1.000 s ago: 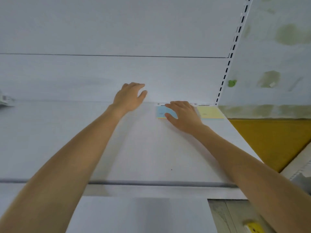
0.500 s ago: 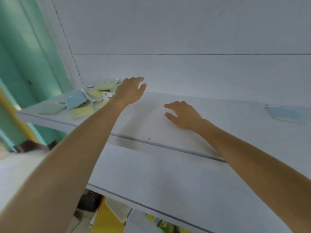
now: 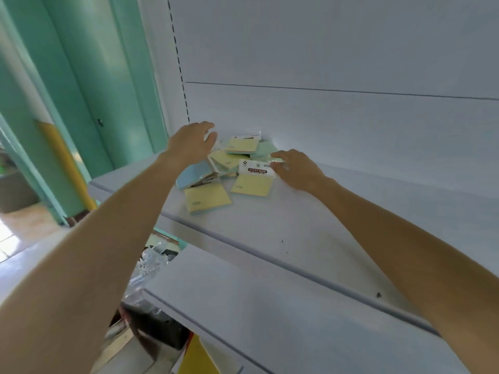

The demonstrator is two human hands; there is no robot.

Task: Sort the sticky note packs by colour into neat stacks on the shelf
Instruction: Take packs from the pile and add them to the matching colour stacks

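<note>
A lower white shelf board (image 3: 270, 319) crosses the bottom of the view, with crumpled clear plastic wrapping (image 3: 151, 263) showing past its left end; above it two bare forearms reach forward over the upper white metal shelf (image 3: 310, 233), whose grey front lip slants down to the right; the loose pile of sticky note packs lies at this shelf's far left corner, close to the back panel; nearest the lip is a flat pale-yellow pack (image 3: 207, 197), and just right of it a pale-yellow pack with a white header card printed "STICKY NOTE" (image 3: 253, 183); a light-blue pack (image 3: 194, 175) lies tilted behind the first, beside the left wrist; further in lie another yellow pack (image 3: 225, 160), a mint-green pack (image 3: 264, 151) and, on top at the rear, a yellow pack with a white header (image 3: 243, 144); the right hand (image 3: 298, 170) sits low at the pile's right edge, fingers gently curved, their tips at the white header card and the green pack, though I cannot tell whether they pinch anything; the left hand (image 3: 191, 143) hovers over the pile's left side, palm down, fingers loosely extended, holding nothing; behind stand the white back panel (image 3: 337, 122) and its slotted upright (image 3: 178, 63); to the left is a teal wall (image 3: 94, 76) with a yellow strip (image 3: 64, 163).
</note>
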